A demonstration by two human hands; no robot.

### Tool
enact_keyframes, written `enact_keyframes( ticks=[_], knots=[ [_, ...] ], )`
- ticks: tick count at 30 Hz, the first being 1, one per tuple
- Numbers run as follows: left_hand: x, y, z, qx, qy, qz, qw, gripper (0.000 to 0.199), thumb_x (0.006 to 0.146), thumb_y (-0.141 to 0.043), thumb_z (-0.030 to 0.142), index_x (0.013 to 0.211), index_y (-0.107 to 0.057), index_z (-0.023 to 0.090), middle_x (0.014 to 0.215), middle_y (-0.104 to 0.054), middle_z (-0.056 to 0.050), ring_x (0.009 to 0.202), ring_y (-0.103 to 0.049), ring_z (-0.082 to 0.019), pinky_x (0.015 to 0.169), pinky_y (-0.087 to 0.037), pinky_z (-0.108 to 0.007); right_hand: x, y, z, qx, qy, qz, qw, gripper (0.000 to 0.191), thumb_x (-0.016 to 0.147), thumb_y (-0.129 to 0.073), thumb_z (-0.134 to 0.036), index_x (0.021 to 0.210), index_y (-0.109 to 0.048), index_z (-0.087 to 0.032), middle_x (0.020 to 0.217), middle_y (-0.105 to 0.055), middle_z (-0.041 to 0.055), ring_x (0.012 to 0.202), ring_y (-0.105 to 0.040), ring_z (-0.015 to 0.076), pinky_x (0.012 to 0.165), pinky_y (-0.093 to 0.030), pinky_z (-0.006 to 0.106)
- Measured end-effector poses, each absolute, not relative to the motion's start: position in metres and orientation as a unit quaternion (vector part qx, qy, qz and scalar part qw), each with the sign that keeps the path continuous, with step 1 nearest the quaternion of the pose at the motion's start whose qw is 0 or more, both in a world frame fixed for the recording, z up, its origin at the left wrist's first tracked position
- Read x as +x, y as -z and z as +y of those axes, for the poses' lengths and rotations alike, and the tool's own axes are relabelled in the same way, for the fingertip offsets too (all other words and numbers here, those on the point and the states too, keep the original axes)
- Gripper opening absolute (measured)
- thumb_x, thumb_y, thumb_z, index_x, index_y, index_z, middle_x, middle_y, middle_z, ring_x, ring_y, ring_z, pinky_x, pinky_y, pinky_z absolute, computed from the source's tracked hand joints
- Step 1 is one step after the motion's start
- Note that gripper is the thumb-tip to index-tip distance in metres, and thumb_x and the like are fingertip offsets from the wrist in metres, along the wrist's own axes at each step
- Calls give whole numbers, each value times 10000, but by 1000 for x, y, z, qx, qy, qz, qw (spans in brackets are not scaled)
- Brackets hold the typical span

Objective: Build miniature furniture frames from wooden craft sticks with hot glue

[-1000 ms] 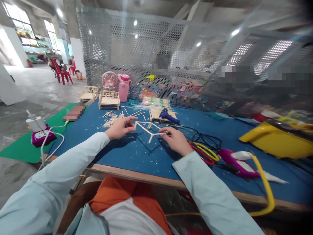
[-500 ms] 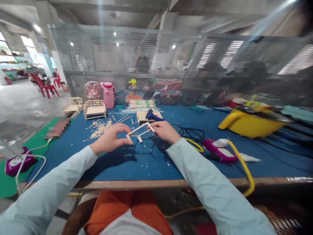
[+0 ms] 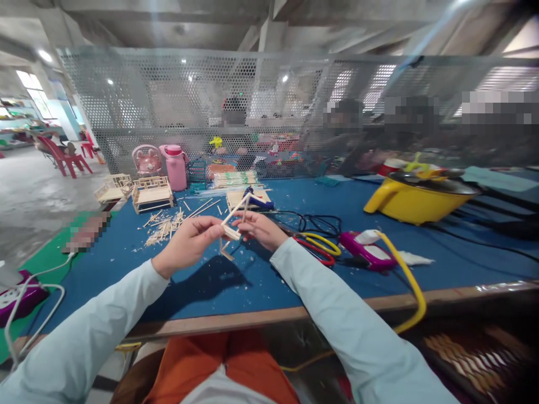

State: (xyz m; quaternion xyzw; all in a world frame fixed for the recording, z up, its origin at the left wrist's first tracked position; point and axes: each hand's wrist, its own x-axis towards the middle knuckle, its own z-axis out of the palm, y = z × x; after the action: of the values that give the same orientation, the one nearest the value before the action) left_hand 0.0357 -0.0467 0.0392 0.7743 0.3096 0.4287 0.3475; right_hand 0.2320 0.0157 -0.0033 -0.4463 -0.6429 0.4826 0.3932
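Note:
A small frame of thin wooden sticks is held up in front of me over the blue table, tilted, with one corner pointing up. My left hand pinches its near left part between thumb and fingers. On the other side, the curled fingers of my right hand are at the frame's right stick; their exact grip is partly hidden. Just behind the hands, a blue glue gun lies across a flat wooden piece. A pile of short wooden sticks lies left of the hands.
Two small wooden furniture models stand at the back left, near a pink bottle. To the right are red-and-yellow-handled tools, a purple power strip and a yellow pot. A perforated metal screen stands behind the table.
The frame has turned from lying nearly flat to a steeper tilt. My left fingers have closed on it, and the red-handled tool now shows beside my right sleeve. The whole view has shifted a little.

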Motion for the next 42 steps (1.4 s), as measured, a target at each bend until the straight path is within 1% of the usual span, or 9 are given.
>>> enact_keyframes(
  ticks=[5,10,14,18,22,28,31,36,42],
  knots=[
    [29,-48,-36,796,-426,375,210,325,823,-463,414,777,-652,153,708,-668,-33,642,-569,-136,611,-415,-235,245,6,22,-495,-379,-631,462,526,591,-516,-155,1116,-498,-191,1057,-582,77,743,-565,139,530,-460,226],
    [24,-36,-21,898,-211,387,0,330,848,-429,367,760,-672,162,700,-664,-50,639,-570,-142,602,-375,-231,261,7,33,-532,-315,-583,528,472,585,-421,-142,1054,-470,-155,971,-573,78,697,-539,129,504,-425,219],
    [41,-16,-15,912,-80,400,-32,331,852,-425,378,788,-677,172,746,-678,-75,684,-601,-175,594,-379,-240,260,10,37,-539,-279,-586,538,324,557,-413,-99,852,-541,-135,777,-584,32,643,-513,116,567,-417,237],
    [46,-18,-6,887,-113,446,-40,396,861,-370,440,927,-666,185,900,-685,-86,806,-607,-195,653,-395,-247,255,8,32,-537,-238,-617,524,248,554,-437,-66,740,-588,-131,647,-545,-11,608,-471,103,621,-387,241],
    [15,-26,9,809,-211,547,-25,450,881,-285,394,885,-662,149,847,-686,-84,758,-600,-190,634,-386,-249,252,3,17,-504,-245,-698,446,199,600,-515,-108,732,-662,-126,557,-521,-31,526,-420,88,553,-347,227],
    [-22,-6,13,794,-160,575,115,356,817,-387,331,984,-638,141,733,-673,-45,649,-603,-160,623,-421,-238,243,11,6,-425,-272,-829,240,381,696,-587,-315,1011,-669,-116,711,-644,30,573,-477,98,571,-370,225],
    [-20,3,10,782,-180,547,237,380,781,-457,316,1088,-581,132,752,-678,-45,647,-627,-150,633,-459,-237,242,16,9,-422,-277,-833,227,368,694,-599,-343,981,-680,-129,776,-677,45,618,-528,115,601,-393,229],
    [-15,7,9,702,-215,540,412,370,703,-588,382,979,-602,135,659,-667,-36,579,-619,-144,564,-488,-252,248,15,16,-418,-283,-829,238,265,741,-532,-328,811,-682,-122,713,-671,40,662,-572,136,660,-426,244],
    [-12,14,8,674,-243,535,447,302,665,-635,409,813,-616,147,597,-633,-13,529,-584,-110,516,-463,-214,250,16,20,-426,-280,-828,235,241,745,-522,-326,789,-660,-134,751,-681,47,722,-596,153,707,-440,263]
  ],
)
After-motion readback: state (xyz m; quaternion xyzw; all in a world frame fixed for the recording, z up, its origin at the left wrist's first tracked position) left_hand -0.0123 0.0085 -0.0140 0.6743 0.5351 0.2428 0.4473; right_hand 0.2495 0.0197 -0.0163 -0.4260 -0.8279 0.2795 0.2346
